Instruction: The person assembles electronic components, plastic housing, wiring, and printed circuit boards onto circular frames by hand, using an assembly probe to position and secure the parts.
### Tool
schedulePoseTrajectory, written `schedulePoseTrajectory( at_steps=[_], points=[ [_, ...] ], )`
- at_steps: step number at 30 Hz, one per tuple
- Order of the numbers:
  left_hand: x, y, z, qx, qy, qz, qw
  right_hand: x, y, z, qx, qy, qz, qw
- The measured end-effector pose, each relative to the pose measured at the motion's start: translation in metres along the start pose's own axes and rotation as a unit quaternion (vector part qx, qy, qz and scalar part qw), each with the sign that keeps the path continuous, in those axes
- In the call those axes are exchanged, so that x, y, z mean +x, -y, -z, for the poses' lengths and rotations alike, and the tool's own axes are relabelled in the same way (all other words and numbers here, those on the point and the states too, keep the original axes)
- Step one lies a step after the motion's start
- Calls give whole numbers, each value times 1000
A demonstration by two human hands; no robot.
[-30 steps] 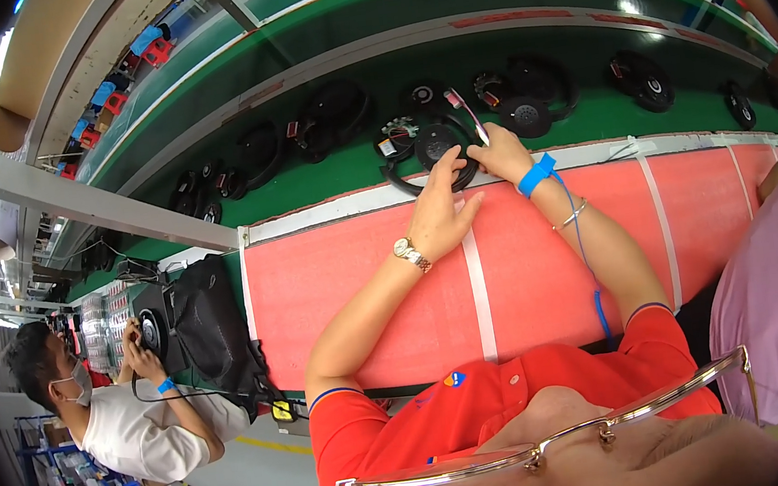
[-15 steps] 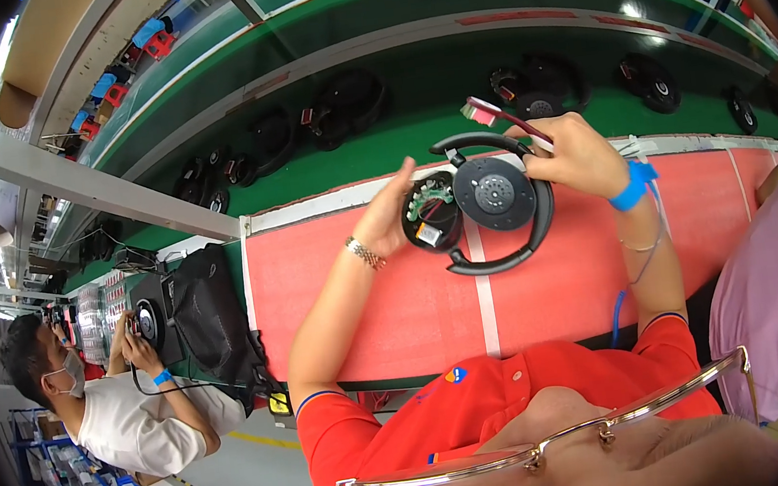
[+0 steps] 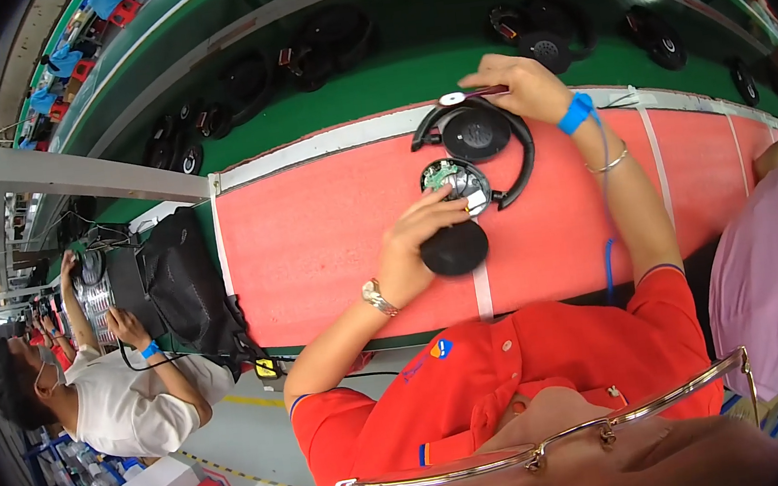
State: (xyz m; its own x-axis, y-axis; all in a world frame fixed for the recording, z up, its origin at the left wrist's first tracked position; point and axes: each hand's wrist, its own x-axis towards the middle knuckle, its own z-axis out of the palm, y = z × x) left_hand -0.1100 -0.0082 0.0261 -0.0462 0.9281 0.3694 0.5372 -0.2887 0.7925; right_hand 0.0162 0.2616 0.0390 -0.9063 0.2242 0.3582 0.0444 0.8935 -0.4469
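A pair of black over-ear headphones (image 3: pixel 530 155) lies tilted over the pink mat, its headband curving round on the right. One closed ear cup (image 3: pixel 475 133) shows its dark round face. Below it, an opened ear cup (image 3: pixel 440 176) exposes a green circuit board, wires and a white label. My left hand (image 3: pixel 415 245) is closed at this opened cup, fingers across its lower edge, next to a black round part (image 3: pixel 455 249). My right hand (image 3: pixel 525 85) grips a dark red toothbrush (image 3: pixel 491 91) above the headband's far end. A small white disc (image 3: pixel 452 98) shows under its fingers; its kind is unclear.
Several black headphones (image 3: pixel 328 43) lie on the green conveyor beyond the bench's white edge (image 3: pixel 329 141). A black bag (image 3: pixel 181 286) stands at left, near a co-worker in white (image 3: pixel 138 396). Someone in pink (image 3: pixel 776 266) is at right. A blue strap and cord (image 3: pixel 578 112) run from my right wrist.
The headphones have been turned, so the opened cup now sits below the other one. My left hand has moved nearer to me; my right hand has shifted the toothbrush up and left.
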Motion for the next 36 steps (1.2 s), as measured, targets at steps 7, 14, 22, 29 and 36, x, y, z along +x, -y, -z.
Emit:
schedulePoseTrajectory(
  at_steps=[7,14,22,29,36],
  points=[
    [-19,4,-22,197,53,-129,970,-40,79,-4,-4,7,-139,990],
    [-24,-11,-48,256,75,-177,947,-86,137,-11,-17,88,-143,986],
    [-23,-10,-53,266,75,-185,943,-109,144,-17,-75,74,-141,984],
    [-27,-10,-55,264,83,-173,945,-110,154,-27,-104,30,-144,984],
    [-26,-10,-55,265,80,-174,945,-109,155,-22,-116,49,-212,969]
  ],
)
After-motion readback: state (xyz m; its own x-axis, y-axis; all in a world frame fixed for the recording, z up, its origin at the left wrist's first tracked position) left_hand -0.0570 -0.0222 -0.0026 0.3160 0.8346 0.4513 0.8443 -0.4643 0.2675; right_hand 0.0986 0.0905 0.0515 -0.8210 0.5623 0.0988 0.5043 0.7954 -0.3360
